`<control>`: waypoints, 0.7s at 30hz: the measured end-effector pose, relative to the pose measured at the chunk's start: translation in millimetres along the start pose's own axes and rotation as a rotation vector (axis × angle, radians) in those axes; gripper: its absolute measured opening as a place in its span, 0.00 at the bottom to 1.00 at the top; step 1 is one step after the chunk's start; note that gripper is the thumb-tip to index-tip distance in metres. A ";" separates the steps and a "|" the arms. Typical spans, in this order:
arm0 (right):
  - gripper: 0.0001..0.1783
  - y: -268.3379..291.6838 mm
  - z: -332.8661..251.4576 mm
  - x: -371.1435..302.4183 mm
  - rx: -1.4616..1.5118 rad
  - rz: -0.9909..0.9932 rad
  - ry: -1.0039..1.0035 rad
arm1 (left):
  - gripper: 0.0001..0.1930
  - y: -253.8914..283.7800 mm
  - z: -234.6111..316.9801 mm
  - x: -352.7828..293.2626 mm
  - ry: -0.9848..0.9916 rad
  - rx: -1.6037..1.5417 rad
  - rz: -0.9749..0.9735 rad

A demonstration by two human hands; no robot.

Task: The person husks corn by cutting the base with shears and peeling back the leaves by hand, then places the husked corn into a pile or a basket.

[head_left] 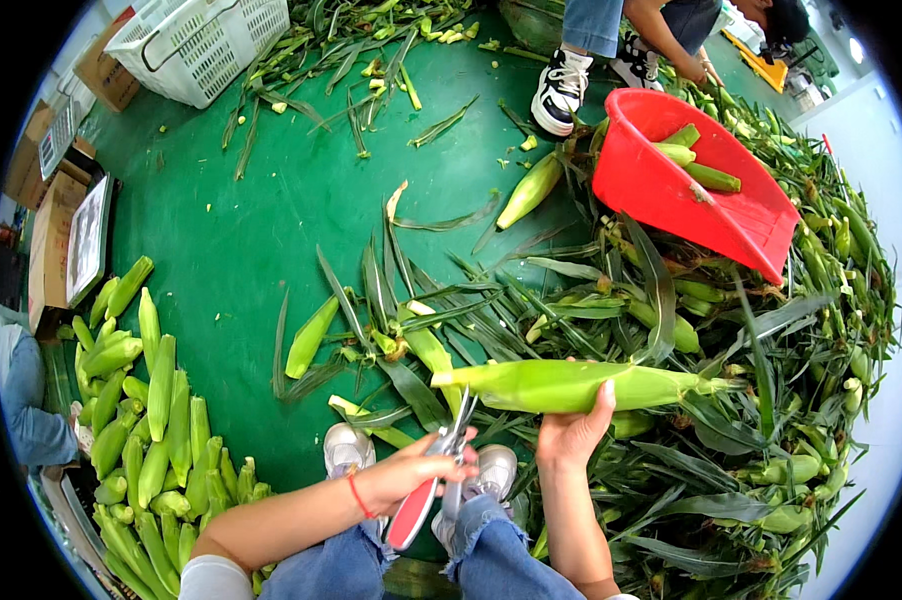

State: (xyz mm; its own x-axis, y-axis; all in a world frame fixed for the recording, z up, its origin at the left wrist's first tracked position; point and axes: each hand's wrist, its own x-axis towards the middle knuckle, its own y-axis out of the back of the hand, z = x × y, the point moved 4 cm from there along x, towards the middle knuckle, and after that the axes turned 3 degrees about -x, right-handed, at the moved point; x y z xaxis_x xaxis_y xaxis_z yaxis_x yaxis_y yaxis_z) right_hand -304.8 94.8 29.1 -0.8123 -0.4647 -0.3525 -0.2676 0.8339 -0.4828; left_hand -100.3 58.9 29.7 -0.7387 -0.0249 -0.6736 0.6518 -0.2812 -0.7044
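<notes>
My left hand (416, 475), with a red string round the wrist, is closed round a pair of pruning shears (412, 514) with a red and grey handle. The shears' blades point up at the pale stalk end of an ear of corn. That ear of corn (561, 387), in its green husk, lies level across my right hand (574, 432), whose fingers pass behind it while the thumb presses on its near side. Its silk end points right. Under the shears' side of the ear, another husked ear (431, 352) lies among loose leaves on the floor.
Trimmed ears (161, 400) are piled at my left. A large heap of corn and leaves (721, 490) fills the right, with a red scoop (696, 222) holding several ears on it. Beyond crouches another person (661, 40). A white crate (196, 50) stands far left.
</notes>
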 end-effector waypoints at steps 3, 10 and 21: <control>0.26 -15.0 4.7 -15.6 -0.002 -0.141 0.077 | 0.27 6.5 16.2 22.1 -0.102 0.065 0.040; 0.28 -2.1 -5.2 4.3 -0.068 -0.019 -0.030 | 0.20 32.3 7.8 4.8 -0.299 0.372 0.245; 0.30 -3.4 16.0 5.5 -0.028 -0.378 -0.333 | 0.26 24.3 42.4 15.5 -0.600 0.648 0.112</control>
State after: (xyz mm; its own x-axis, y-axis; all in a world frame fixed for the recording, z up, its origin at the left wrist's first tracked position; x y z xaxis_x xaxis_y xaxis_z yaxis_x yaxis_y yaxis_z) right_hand -300.1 84.7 16.0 -0.4473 -0.8018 -0.3963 -0.5282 0.5944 -0.6064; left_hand -103.2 11.0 11.7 -0.7608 -0.5320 -0.3718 0.6345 -0.7300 -0.2538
